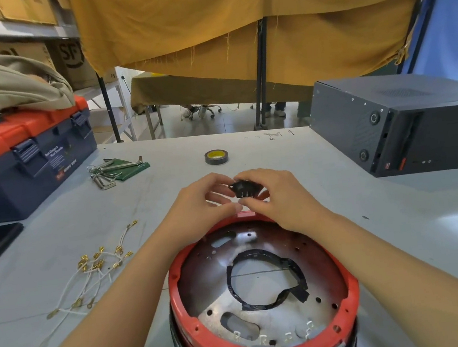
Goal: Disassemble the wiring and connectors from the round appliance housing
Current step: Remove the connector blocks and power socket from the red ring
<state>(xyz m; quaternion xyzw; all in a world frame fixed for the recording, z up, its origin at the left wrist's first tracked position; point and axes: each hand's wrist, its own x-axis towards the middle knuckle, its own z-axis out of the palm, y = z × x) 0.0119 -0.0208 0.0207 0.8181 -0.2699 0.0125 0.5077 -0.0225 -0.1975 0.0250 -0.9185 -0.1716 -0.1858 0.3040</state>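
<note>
Holding a small black plastic connector block (pixel 245 189) just above the far rim of the round red-rimmed metal appliance housing (pixel 262 291), both hands work it between fingertips. Left hand (pixel 201 203) pinches its left edge; right hand (pixel 276 196) curls over and grips it. White wire leads with brass terminals (pixel 89 274) lie left of the housing, well apart. Connector judged light, stiff, with brittle tabs: hold by the body sides, not the tabs.

Both forearms extended forward, left hand (pixel 197 203) and right hand (pixel 276 196) meeting fingertip to fingertip, fingers curled, pinching.
</note>
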